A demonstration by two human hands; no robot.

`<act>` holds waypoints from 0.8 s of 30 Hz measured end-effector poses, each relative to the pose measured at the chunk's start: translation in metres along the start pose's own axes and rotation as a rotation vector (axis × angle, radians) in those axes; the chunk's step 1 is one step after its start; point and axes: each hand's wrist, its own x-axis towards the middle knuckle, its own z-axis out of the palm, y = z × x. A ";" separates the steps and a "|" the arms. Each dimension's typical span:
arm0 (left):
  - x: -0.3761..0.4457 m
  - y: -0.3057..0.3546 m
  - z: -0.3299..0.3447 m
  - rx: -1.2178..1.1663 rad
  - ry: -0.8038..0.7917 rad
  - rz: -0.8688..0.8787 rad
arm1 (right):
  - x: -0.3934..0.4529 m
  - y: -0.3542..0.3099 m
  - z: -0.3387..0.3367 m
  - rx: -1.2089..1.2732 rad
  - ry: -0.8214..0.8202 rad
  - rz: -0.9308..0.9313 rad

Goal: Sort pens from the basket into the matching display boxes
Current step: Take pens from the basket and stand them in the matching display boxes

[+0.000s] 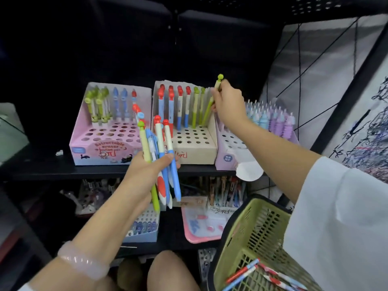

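My left hand (144,175) grips a bunch of pens (162,156), green, blue and red-capped, in front of the shelf. My right hand (227,102) pinches a green pen (218,84) with a round green cap, its lower end at the back right row of the beige display box (196,151). Red-capped and green pens stand in that box's back rows. A pink display box (105,152) to the left holds green, blue and red pens. A lilac display box (227,158) to the right holds pastel pens. The green basket (260,223) at lower right contains several pens.
The boxes stand on a dark shelf (52,169). Below it are more pen boxes and a pink tray (199,229). A white scribbled board (367,127) stands at right. A glass case edge (10,131) is at far left. My knee (168,271) is at the bottom.
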 end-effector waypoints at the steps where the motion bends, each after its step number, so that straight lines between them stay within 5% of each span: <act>1: 0.001 0.000 -0.002 -0.004 0.003 0.005 | 0.002 0.001 0.005 -0.030 -0.028 0.002; 9: 0.006 -0.006 -0.015 -0.018 0.017 -0.006 | 0.024 -0.005 0.027 -0.442 -0.238 0.129; 12: 0.007 -0.005 -0.017 -0.020 0.009 0.010 | 0.020 -0.008 0.024 -0.443 -0.146 0.167; 15: 0.008 -0.004 -0.016 -0.033 -0.002 0.024 | -0.002 -0.018 0.015 -0.170 0.027 0.055; 21: 0.008 -0.007 -0.007 -0.038 -0.009 0.037 | -0.074 -0.052 0.014 0.317 -0.667 0.062; 24: 0.007 -0.008 -0.005 -0.021 0.002 0.042 | -0.084 -0.055 0.017 0.473 -0.717 0.134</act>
